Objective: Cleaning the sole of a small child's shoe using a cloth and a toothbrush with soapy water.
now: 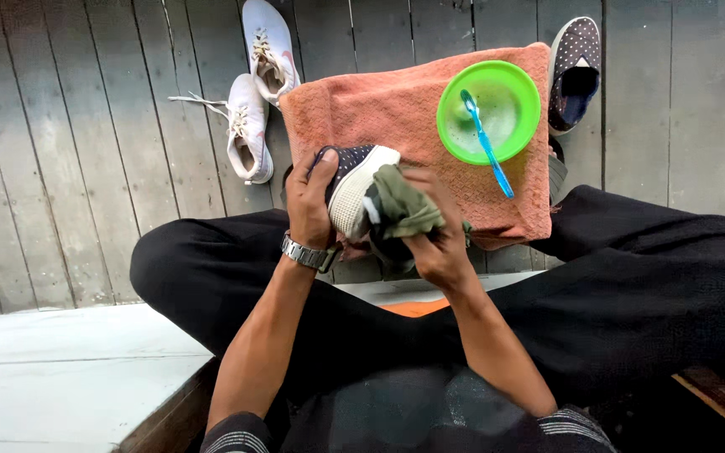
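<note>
My left hand (310, 204) grips a dark dotted shoe with a white sole (354, 186), held sole-side toward me above my lap. My right hand (436, 228) clutches an olive green cloth (402, 205) pressed against the shoe's sole. A metal watch sits on my left wrist. Beyond the shoe lies an orange towel (379, 109) spread over a low stand. On it rests a green bowl (509, 101) with a blue toothbrush (487, 143) leaning out over its rim.
Two white sneakers (253, 117) lie on the grey plank floor at the back left. A matching dark dotted shoe (574, 71) sits behind the towel on the right. My crossed legs in black trousers (631, 294) fill the foreground; a white board (60, 369) lies lower left.
</note>
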